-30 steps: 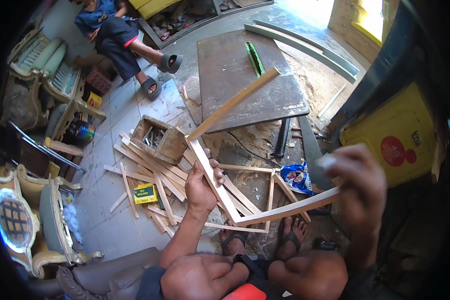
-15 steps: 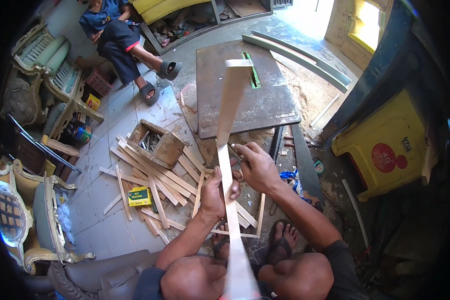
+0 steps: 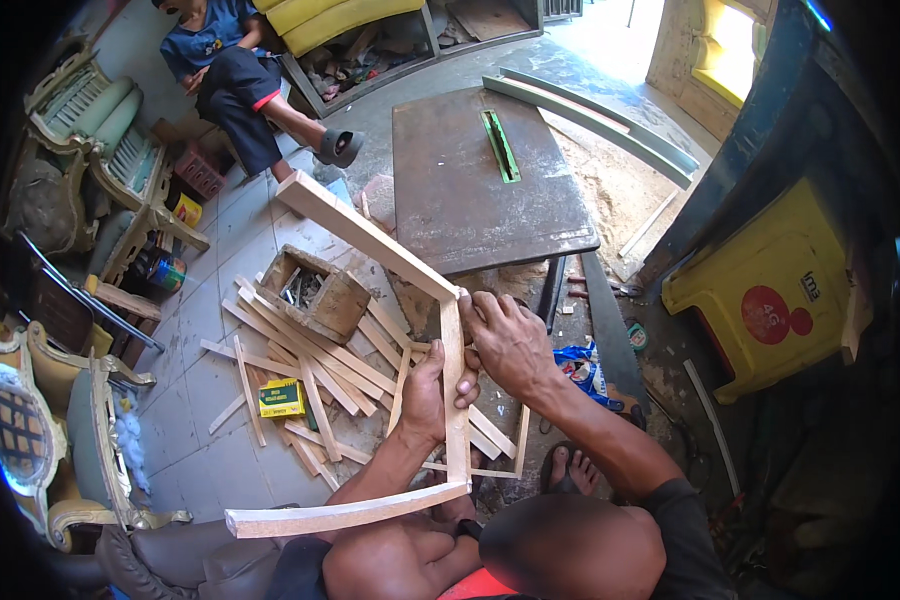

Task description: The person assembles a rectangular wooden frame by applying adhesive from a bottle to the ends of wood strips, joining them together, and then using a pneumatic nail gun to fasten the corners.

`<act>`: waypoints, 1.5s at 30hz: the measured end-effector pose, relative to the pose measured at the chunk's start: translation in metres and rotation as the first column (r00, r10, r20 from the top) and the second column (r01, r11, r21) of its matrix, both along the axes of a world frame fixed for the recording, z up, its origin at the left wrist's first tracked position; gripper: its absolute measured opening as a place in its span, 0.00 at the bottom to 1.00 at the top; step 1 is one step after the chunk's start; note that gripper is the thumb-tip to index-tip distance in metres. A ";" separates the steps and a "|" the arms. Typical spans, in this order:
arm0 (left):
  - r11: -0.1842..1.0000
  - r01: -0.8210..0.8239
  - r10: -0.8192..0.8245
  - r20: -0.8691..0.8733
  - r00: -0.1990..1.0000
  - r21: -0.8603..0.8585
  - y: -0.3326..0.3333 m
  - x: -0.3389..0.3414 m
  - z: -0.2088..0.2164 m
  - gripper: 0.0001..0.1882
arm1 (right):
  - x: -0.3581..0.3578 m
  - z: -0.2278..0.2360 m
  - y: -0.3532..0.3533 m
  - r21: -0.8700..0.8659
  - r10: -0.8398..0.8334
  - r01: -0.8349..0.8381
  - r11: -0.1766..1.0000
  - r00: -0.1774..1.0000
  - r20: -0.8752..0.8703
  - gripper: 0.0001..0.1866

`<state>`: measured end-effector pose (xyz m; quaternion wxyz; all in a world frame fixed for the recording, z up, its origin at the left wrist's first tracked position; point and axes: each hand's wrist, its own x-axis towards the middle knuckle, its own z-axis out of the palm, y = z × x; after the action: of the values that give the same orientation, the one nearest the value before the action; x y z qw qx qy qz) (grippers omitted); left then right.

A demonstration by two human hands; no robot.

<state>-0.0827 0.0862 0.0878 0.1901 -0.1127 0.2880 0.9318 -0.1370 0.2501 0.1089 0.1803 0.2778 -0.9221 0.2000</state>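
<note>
A three-sided wooden frame (image 3: 458, 435) is held up in front of me, its crossbar roughly upright and its two arms reaching to the left. My left hand (image 3: 424, 398) is closed round the middle of the crossbar, thumb on the near face and fingertips showing at its right. At the upper joint, my right hand (image 3: 510, 342) has its fingers bent against the corner; its thumb is hidden, as is anything small inside the grip. Below lie loose wooden strips (image 3: 340, 362) in a pile, with another joined wooden piece (image 3: 521, 440) near my feet.
A wooden box (image 3: 335, 305) of small hardware and a yellow-green carton (image 3: 281, 398) sit among the strips. Ahead stands a saw table (image 3: 445, 190) with a green-edged slot. Another person (image 3: 235, 85) sits at the far left. A yellow plastic stool (image 3: 760, 290) is at right.
The wooden frame has turned: its arms, earlier pointing away and toward me, now swing out to the left. My right hand's fingers have folded in against the upper corner. My left hand keeps its hold.
</note>
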 end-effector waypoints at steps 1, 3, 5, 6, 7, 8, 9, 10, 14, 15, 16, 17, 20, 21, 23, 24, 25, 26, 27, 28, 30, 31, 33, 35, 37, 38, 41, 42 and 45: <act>1.000 0.002 -0.002 0.004 1.000 0.000 -0.001 0.001 0.001 0.24 | 0.000 0.001 0.001 0.056 0.006 -0.006 0.998 1.000 -0.011 0.31; 1.000 0.002 -0.002 0.004 1.000 -0.012 -0.001 0.002 0.003 0.24 | 0.000 0.004 0.004 0.168 0.021 -0.016 0.986 0.999 -0.032 0.29; 0.999 -0.002 0.002 -0.006 1.000 -0.040 -0.003 0.002 0.004 0.24 | -0.003 0.009 0.006 0.094 -0.011 0.010 0.996 1.000 0.011 0.24; 0.999 0.000 0.000 -0.011 1.000 -0.046 -0.005 0.000 0.004 0.24 | -0.004 0.010 0.006 0.057 -0.025 0.023 0.998 0.999 0.033 0.22; 0.999 0.000 -0.001 -0.016 1.000 -0.045 -0.004 -0.001 0.003 0.24 | -0.003 0.009 0.007 0.017 -0.005 0.004 1.000 0.999 0.046 0.21; 0.999 0.001 -0.001 -0.020 1.000 -0.043 -0.003 -0.002 0.001 0.25 | -0.004 0.007 0.008 -0.022 0.015 -0.014 1.000 0.998 0.059 0.19; 0.998 -0.005 0.006 0.011 1.000 -0.069 -0.001 -0.004 -0.001 0.24 | -0.004 0.005 0.009 -0.061 0.035 -0.031 0.998 0.997 0.072 0.18; 0.995 -0.012 0.017 0.048 0.999 -0.096 0.000 -0.003 -0.003 0.23 | -0.002 0.001 0.010 -0.028 0.037 -0.033 0.999 0.988 0.147 0.18; 0.941 -0.127 0.159 0.075 0.984 -0.314 -0.007 -0.008 -0.009 0.24 | 0.009 -0.017 0.019 -0.149 0.014 0.049 0.988 0.918 0.396 0.19; 0.908 -0.187 0.230 0.075 0.970 -0.375 -0.014 -0.009 -0.016 0.25 | 0.014 -0.019 0.022 -0.258 0.023 0.103 0.961 0.897 0.442 0.19; 0.875 -0.244 0.293 0.057 0.954 -0.419 -0.020 -0.013 -0.023 0.25 | 0.017 -0.020 0.029 -0.356 0.031 0.162 0.920 0.877 0.480 0.19; 0.848 -0.268 0.325 0.049 0.944 -0.457 -0.022 -0.018 -0.021 0.25 | 0.020 -0.022 0.041 -0.504 0.107 0.179 0.845 0.867 0.487 0.19; 0.716 -0.317 0.362 -0.057 0.930 -0.622 -0.042 -0.046 -0.009 0.20 | 0.020 -0.024 0.066 -0.663 0.285 0.602 0.444 0.607 0.742 0.16; 0.667 -0.303 0.327 -0.097 0.940 -0.681 -0.050 -0.061 -0.004 0.19 | 0.019 -0.021 0.078 -0.715 0.310 0.628 0.308 0.644 0.699 0.17; 0.541 -0.311 0.238 -0.212 0.948 -0.781 -0.064 -0.103 0.009 0.20 | 0.007 -0.017 0.108 -0.745 0.301 0.657 0.117 0.691 0.657 0.20; 0.462 -0.340 0.186 -0.285 0.940 -0.819 -0.070 -0.127 0.011 0.21 | -0.002 -0.016 0.119 -0.727 0.186 0.670 0.148 0.703 0.686 0.19; 0.345 -0.306 0.134 -0.276 0.952 -0.887 -0.058 -0.146 0.027 0.22 | -0.003 -0.007 0.126 -0.696 0.139 0.708 0.116 0.683 0.717 0.20; 0.210 -0.275 0.086 -0.263 0.961 -0.938 -0.048 -0.162 0.046 0.24 | -0.003 0.003 0.130 -0.666 0.103 0.741 0.080 0.659 0.745 0.20; 0.186 -0.233 0.082 -0.221 0.972 -0.955 -0.048 -0.182 0.049 0.24 | -0.004 0.003 0.131 -0.680 0.067 0.717 0.149 0.679 0.731 0.20; 0.163 -0.190 0.078 -0.179 0.981 -0.968 -0.049 -0.203 0.044 0.24 | -0.006 0.000 0.131 -0.688 0.028 0.692 0.218 0.700 0.713 0.21; -0.347 -0.217 -0.062 -0.208 0.976 -0.913 -0.067 -0.235 0.016 0.24 | -0.008 -0.005 0.121 -0.694 -0.024 0.632 0.345 0.745 0.667 0.22; -0.566 -0.228 -0.139 -0.181 0.974 -0.792 -0.064 -0.239 0.011 0.25 | -0.005 -0.010 0.114 -0.684 -0.053 0.609 0.401 0.761 0.646 0.23; -0.509 -0.180 -0.092 -0.155 0.984 -0.841 -0.064 -0.242 0.005 0.22 | -0.007 -0.021 0.113 -0.586 -0.163 0.512 0.628 0.823 0.545 0.24; -0.445 -0.229 -0.125 -0.193 0.973 -0.866 -0.052 -0.233 0.014 0.21 | -0.017 -0.016 0.118 -0.489 -0.284 0.446 0.750 0.884 0.370 0.23; -0.432 -0.236 -0.115 -0.207 0.972 -0.870 -0.047 -0.230 0.014 0.19 | -0.034 0.010 0.112 -0.478 -0.302 0.423 0.770 0.901 0.311 0.22; -0.428 -0.240 -0.109 -0.213 0.971 -0.871 -0.046 -0.228 0.015 0.18 | -0.048 0.015 0.115 -0.492 -0.276 0.367 0.790 0.928 0.250 0.22; -0.520 -0.244 -0.113 -0.217 0.970 -0.819 -0.036 -0.223 0.013 0.18 | -0.074 0.021 0.121 -0.479 -0.267 0.392 0.786 0.913 0.309 0.22; -0.546 -0.265 -0.137 -0.227 0.964 -0.795 -0.037 -0.224 0.012 0.18 | -0.078 0.014 0.124 -0.492 -0.264 0.364 0.791 0.928 0.263 0.22; -0.524 -0.300 -0.136 -0.270 0.953 -0.797 -0.056 -0.215 0.013 0.17 | -0.048 0.011 0.100 -0.784 -0.105 0.491 0.381 0.865 0.490 0.26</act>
<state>-0.2981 0.0302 0.1010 -0.1258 -0.1265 0.9591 0.2197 -0.1854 0.3499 0.1200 0.1596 -0.0757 -0.7266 0.6640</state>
